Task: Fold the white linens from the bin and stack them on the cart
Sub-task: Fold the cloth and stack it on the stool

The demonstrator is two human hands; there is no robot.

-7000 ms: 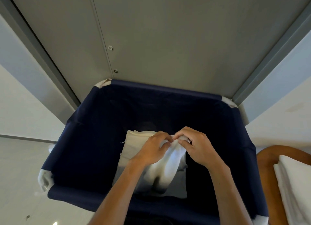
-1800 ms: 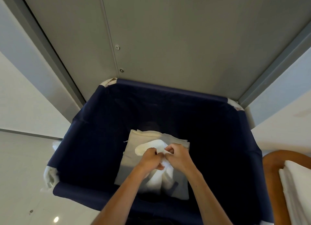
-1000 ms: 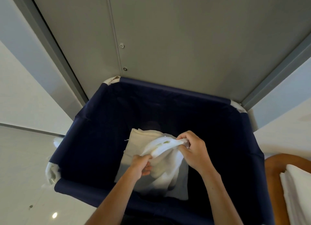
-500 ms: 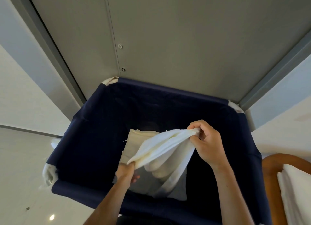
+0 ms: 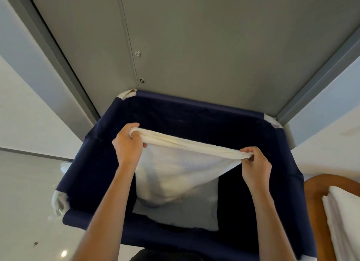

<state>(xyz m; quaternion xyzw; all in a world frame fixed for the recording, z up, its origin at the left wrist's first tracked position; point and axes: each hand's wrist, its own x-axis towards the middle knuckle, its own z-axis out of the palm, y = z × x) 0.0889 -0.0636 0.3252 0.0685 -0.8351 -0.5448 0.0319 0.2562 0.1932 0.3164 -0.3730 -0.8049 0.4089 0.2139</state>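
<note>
Above the navy bin (image 5: 93, 175), a white towel (image 5: 181, 163) hangs stretched between both hands. Left hand (image 5: 127, 143) grips one bunched top corner in curled fingers; right hand (image 5: 256, 166) pinches the other. More linen (image 5: 187, 212) lies on the bin floor. Folded towels (image 5: 344, 218) sit on the wooden cart (image 5: 313, 198), near right.

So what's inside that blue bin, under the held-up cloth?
A folded pale linen lies flat on the bin floor; the white cloth covers its far part, so anything else there is hidden.
</note>
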